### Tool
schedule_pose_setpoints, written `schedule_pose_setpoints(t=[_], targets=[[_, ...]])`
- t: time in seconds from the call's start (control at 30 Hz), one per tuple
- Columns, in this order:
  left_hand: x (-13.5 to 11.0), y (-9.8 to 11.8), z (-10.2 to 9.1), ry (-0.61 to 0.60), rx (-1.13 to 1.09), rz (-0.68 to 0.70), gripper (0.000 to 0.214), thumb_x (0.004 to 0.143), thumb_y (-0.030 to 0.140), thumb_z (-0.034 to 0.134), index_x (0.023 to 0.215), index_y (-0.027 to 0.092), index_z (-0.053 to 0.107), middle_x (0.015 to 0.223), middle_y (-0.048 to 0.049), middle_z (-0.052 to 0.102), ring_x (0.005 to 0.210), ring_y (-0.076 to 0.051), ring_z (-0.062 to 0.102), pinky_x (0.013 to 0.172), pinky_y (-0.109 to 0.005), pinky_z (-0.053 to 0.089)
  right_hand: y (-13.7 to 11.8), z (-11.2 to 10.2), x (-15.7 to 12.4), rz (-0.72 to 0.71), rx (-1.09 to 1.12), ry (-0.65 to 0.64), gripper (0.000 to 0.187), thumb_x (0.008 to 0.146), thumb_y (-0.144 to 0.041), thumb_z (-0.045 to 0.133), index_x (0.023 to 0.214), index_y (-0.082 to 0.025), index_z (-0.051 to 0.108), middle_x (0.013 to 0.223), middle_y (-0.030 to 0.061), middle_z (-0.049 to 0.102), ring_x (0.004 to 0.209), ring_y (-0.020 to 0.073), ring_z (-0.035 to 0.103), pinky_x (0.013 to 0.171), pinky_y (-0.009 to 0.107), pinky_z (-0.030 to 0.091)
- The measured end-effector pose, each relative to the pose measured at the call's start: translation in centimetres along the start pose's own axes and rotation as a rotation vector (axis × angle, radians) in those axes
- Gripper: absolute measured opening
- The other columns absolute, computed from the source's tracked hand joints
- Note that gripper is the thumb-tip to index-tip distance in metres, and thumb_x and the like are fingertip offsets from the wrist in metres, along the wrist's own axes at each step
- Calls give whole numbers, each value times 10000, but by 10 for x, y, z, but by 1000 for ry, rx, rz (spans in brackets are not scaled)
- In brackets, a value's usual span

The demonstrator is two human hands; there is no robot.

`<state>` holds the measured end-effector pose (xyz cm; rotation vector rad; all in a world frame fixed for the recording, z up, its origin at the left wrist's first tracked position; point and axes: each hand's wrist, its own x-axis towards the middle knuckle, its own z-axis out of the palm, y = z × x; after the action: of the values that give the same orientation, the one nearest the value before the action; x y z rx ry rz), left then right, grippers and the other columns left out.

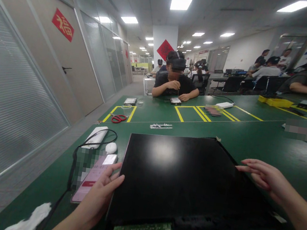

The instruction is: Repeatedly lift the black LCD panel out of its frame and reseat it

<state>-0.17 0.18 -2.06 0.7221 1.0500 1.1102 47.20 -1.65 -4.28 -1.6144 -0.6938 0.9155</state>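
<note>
A black LCD panel (185, 174) lies before me on the green table, with a ceiling light reflected in its surface. Along its near edge runs a strip of green circuit board (143, 228). My left hand (103, 188) grips the panel's left edge, thumb on top and the other fingers partly hidden. At the right edge, my right hand (268, 180) has its fingers stretched toward the frame; a fingertip appears to touch it. Bits of pale tape (278, 217) show at the panel's right corners.
Left of the panel lie a phone (88, 182), a white power bank (96, 137), a round white case (111, 147) and a black strap. Crumpled tissue (32, 218) sits at the near left. Beyond are red scissors (118, 119), white scraps (160, 126) and a seated person (176, 79).
</note>
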Motion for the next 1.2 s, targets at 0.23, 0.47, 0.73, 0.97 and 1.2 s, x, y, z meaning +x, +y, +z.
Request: schedule_pose_setpoints(t=[0.23, 0.47, 0.73, 0.97, 1.2], targets=[[8, -5, -9, 2, -5, -22, 653, 631, 246, 937, 1206, 219, 627, 1127, -94, 793, 976, -330, 774, 875, -435, 596, 1, -2, -1, -26, -14, 8, 289, 625, -371, 669, 831, -169, 661, 785, 208, 772, 338, 22, 222, 398, 210, 140], [2, 0, -6, 0, 49, -45, 668, 669, 272, 924, 1252, 242, 600, 1128, -90, 789, 940, -314, 782, 786, -385, 603, 4, -4, 2, -28, -15, -2, 302, 614, -381, 685, 826, -166, 663, 814, 207, 778, 332, 13, 229, 404, 210, 143], [2, 1, -6, 9, 72, -79, 708, 683, 314, 918, 1310, 252, 597, 1128, -94, 790, 929, -318, 781, 732, -360, 593, 6, -5, 5, -37, -9, 1, 285, 634, -372, 690, 831, -168, 665, 849, 204, 784, 343, 14, 229, 394, 206, 154], [0, 4, -5, 13, 76, -87, 694, 746, 343, 868, 1381, 263, 601, 1253, -106, 757, 1146, -356, 711, 946, -440, 548, 0, -3, -1, -20, -10, 21, 255, 642, -347, 671, 824, -169, 662, 848, 208, 783, 340, 16, 238, 394, 203, 154], [0, 5, -6, 5, 36, -120, 764, 787, 290, 793, 1501, 258, 525, 1399, -104, 682, 1326, -358, 593, 1142, -460, 409, 0, -1, -1, -18, -24, 9, 277, 611, -358, 687, 809, -167, 664, 817, 188, 784, 334, 13, 247, 400, 199, 153]])
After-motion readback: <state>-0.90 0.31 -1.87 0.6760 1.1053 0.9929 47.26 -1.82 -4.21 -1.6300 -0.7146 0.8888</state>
